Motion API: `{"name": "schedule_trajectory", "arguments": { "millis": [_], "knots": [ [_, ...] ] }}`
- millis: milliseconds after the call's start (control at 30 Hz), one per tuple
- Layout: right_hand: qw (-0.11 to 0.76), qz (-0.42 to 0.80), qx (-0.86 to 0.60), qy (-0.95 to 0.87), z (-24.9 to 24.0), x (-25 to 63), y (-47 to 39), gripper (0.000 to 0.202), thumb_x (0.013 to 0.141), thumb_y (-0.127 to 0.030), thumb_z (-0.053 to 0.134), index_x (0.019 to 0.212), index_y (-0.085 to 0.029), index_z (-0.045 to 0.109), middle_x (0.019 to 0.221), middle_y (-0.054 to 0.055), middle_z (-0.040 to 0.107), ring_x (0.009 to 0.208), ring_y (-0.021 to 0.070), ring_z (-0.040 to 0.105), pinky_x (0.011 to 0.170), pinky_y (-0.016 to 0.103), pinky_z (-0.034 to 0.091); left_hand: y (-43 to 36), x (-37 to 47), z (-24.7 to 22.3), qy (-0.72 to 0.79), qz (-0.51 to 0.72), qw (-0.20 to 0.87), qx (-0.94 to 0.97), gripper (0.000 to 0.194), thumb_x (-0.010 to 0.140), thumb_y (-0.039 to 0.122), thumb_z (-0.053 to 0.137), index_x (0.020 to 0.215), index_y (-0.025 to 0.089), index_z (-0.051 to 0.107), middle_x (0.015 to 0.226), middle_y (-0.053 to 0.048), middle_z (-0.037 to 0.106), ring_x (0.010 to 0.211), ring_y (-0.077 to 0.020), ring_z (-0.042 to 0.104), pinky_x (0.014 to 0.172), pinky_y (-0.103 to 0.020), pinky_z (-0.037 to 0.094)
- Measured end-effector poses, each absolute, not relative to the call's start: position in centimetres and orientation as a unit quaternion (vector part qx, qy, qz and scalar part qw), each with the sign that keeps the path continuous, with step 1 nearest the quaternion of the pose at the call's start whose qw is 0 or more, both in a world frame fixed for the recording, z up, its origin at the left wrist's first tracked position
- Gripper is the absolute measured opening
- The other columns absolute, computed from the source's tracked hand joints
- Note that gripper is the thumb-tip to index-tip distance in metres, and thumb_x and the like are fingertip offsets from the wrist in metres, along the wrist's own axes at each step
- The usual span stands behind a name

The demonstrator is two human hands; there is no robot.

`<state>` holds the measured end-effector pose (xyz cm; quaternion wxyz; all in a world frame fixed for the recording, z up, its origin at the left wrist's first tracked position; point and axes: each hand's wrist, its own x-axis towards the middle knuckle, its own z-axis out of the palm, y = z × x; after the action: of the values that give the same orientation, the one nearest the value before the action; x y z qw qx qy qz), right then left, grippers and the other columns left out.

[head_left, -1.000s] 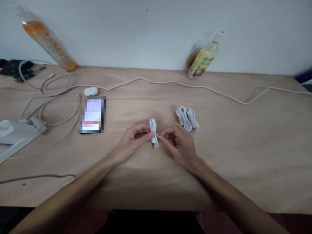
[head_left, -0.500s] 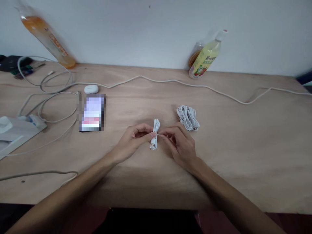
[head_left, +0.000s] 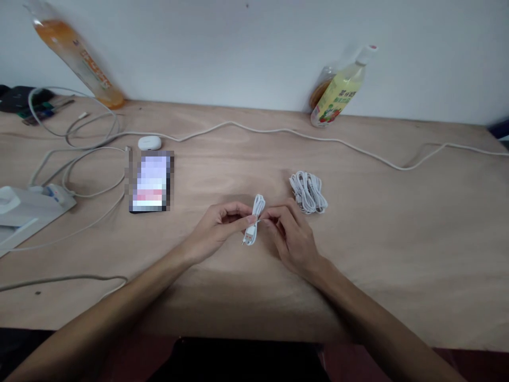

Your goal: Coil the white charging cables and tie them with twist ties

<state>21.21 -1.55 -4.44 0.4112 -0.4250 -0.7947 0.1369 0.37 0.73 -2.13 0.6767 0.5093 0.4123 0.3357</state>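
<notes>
A small white cable bundle (head_left: 251, 232), with a plug at its lower end, is pinched at its middle between the thumb and fingers of my left hand (head_left: 218, 228). On its right side, my right hand (head_left: 292, 231) pinches a thin tie that comes out from the bundle's middle. The bundle leans a little, its looped end up and to the right. Just beyond my right hand, a pile of coiled white cables (head_left: 309, 192) lies on the wooden table (head_left: 389, 239).
A phone (head_left: 151, 183) and a white earbud case (head_left: 150, 142) lie at the left, near looped cables and a power strip (head_left: 32, 209). A long white cable (head_left: 286, 131) crosses the back. An orange bottle (head_left: 75, 58) and a yellow bottle (head_left: 338, 93) stand by the wall.
The small bundle has tilted slightly, its top end moving right. My right hand has shifted very little, still pinching the tie. The whole view has moved slightly.
</notes>
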Motion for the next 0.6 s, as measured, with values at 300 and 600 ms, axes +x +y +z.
{"name": "schedule_trajectory", "arguments": {
  "millis": [300,600],
  "knots": [
    [0.425,0.236,-0.447,-0.751,-4.16,21.19,-1.51,0.01,0.106,-0.015,0.062,0.106,-0.025,0.067,0.095,0.002,0.068,0.075,0.0163,0.06,0.066,0.032,0.05,0.91,0.54,-2.43,0.4,0.361,0.69,0.483,0.019,0.09,0.036,0.084,0.092,0.018,0.081,0.088,-0.001,0.077,0.082,-0.0145,0.069,0.083,-0.028,0.056],
    [0.422,0.35,-0.456,-0.701,-4.03,21.32,-1.23,0.007,0.103,-0.021,0.067,0.098,-0.025,0.071,0.088,-0.001,0.064,0.072,0.014,0.057,0.059,0.028,0.042,0.84,0.54,-2.73,0.397,0.383,0.695,0.461,0.02,0.09,0.037,0.085,0.092,0.017,0.081,0.086,-0.002,0.077,0.08,-0.0151,0.07,0.082,-0.029,0.057]
  ]
}}
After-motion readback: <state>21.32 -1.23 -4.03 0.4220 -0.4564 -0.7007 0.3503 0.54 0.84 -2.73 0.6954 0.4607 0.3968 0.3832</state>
